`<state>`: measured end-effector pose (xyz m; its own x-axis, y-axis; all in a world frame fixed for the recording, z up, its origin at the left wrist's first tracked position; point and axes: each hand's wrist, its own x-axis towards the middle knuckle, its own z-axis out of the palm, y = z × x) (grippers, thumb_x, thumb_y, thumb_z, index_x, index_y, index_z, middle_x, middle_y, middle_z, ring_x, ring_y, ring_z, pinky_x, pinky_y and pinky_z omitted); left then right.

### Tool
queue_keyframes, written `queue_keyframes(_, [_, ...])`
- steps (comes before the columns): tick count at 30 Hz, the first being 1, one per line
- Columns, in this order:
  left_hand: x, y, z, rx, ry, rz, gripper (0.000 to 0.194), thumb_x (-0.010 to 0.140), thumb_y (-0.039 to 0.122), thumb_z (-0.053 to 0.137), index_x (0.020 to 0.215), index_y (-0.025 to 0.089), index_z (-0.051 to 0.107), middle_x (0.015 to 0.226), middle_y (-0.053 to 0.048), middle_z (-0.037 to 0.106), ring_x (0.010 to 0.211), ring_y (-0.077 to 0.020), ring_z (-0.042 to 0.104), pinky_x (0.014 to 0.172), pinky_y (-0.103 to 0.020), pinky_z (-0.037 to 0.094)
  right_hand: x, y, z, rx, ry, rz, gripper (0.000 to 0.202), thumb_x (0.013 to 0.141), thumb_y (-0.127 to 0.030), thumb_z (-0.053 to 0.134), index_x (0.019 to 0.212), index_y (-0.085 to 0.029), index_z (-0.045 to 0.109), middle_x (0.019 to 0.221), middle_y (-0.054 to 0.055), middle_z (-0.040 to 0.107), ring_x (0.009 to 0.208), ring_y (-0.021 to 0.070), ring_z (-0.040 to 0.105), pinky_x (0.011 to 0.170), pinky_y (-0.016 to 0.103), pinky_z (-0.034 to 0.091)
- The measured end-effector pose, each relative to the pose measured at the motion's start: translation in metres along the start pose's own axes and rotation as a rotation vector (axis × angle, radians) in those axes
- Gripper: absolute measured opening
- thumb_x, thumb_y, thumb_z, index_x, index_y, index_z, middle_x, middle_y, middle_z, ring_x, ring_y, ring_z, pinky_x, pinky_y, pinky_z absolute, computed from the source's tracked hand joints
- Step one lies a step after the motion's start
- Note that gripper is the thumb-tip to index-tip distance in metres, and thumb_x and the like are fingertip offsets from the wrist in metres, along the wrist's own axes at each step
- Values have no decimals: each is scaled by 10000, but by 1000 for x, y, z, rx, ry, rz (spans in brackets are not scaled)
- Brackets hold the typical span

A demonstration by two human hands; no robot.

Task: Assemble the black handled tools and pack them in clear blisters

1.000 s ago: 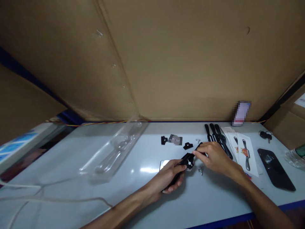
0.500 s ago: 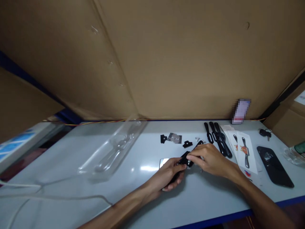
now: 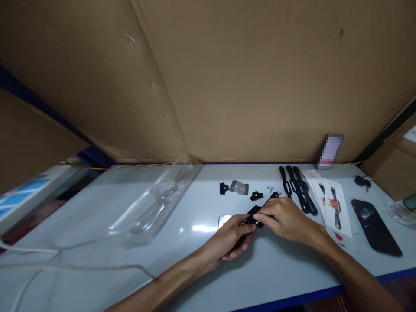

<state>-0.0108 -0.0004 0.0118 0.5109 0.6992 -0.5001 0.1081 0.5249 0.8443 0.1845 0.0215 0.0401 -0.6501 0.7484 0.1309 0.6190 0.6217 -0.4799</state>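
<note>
My left hand (image 3: 232, 236) is wrapped round a black spokeshave (image 3: 252, 212), which slants up to the right above the table. At the tool's middle, my right hand (image 3: 284, 216) has its thumb and forefinger pinched together; what sits between the fingertips is hidden. Just beyond lie a black cap plate (image 3: 256, 196) and small silver screws (image 3: 269, 189). Farther left are another black plate (image 3: 224, 188) and a flat grey blade (image 3: 239, 188) in a clear wrapper. A shiny flat piece (image 3: 223, 220) is partly covered by my left hand.
Several black spokeshave bodies (image 3: 304, 193) lie right of my hands, beside printed cards (image 3: 338, 208). A dark phone (image 3: 376, 227), keys (image 3: 362, 181) and a clear container (image 3: 398, 213) are farther right. A clear plastic blister tray (image 3: 156, 203) and white cable (image 3: 97, 269) lie left. Cardboard (image 3: 243, 86) walls the back.
My right fingertips have shifted slightly on the spokeshave's middle, covering a shiny spot that showed earlier. My left hand keeps its hold, and the things on the table lie as before.
</note>
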Motion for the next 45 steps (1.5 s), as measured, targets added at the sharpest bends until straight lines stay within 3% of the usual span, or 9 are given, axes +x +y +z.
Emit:
queue_keyframes(4, [0, 0, 0, -4, -1, 2, 271, 816, 414, 591, 961, 195, 522, 514, 82, 503, 296, -42, 264, 306, -191, 86, 0, 2, 1, -55, 19, 9, 414, 1023, -316, 485, 718, -181, 730, 654, 28, 656, 636, 134, 540, 650, 286, 321])
queue_keyframes(11, [1, -2, -1, 13, 12, 9, 223, 844, 384, 547, 957, 191, 530, 523, 83, 497, 305, -43, 279, 315, -186, 103, -1, -1, 1, 69, -16, -14, 376, 1024, -318, 500, 788, -192, 765, 711, 31, 700, 642, 117, 560, 643, 269, 326])
queue_keyframes(19, [1, -1, 0, 11, 10, 0, 278, 838, 392, 559, 1025, 188, 544, 513, 86, 505, 303, -51, 271, 303, -188, 93, 0, 3, 3, -89, 39, 22, 396, 1018, -292, 502, 703, -177, 711, 652, 19, 657, 636, 124, 538, 643, 282, 296])
queue_keyframes(27, [0, -1, 0, 8, 9, 12, 223, 844, 383, 552, 956, 192, 529, 514, 84, 496, 309, -45, 277, 304, -178, 95, 0, -2, 4, 55, -17, 9, 385, 1017, -311, 509, 747, -185, 754, 661, 15, 670, 598, 99, 514, 615, 269, 292])
queue_keyframes(35, [-1, 0, 0, 4, 3, 12, 250, 833, 374, 569, 1001, 192, 539, 517, 85, 504, 307, -47, 266, 300, -186, 83, 0, 1, 5, -117, 59, 21, 377, 1012, -273, 509, 718, -175, 725, 642, 15, 653, 619, 118, 533, 629, 279, 283])
queue_keyframes(40, [-2, 1, 1, 2, 12, 8, 219, 836, 388, 551, 946, 201, 517, 513, 86, 493, 311, -43, 260, 309, -185, 89, -1, -1, 6, 24, 4, 1, 369, 1010, -302, 528, 743, -184, 753, 653, 15, 670, 599, 99, 519, 616, 261, 285])
queue_keyframes(45, [-1, 0, 0, 14, 14, 6, 197, 836, 360, 538, 949, 200, 525, 516, 86, 490, 316, -45, 268, 314, -185, 92, 0, -3, 4, 42, 29, 0, 385, 1012, -320, 525, 739, -184, 761, 648, 16, 670, 596, 102, 518, 618, 266, 296])
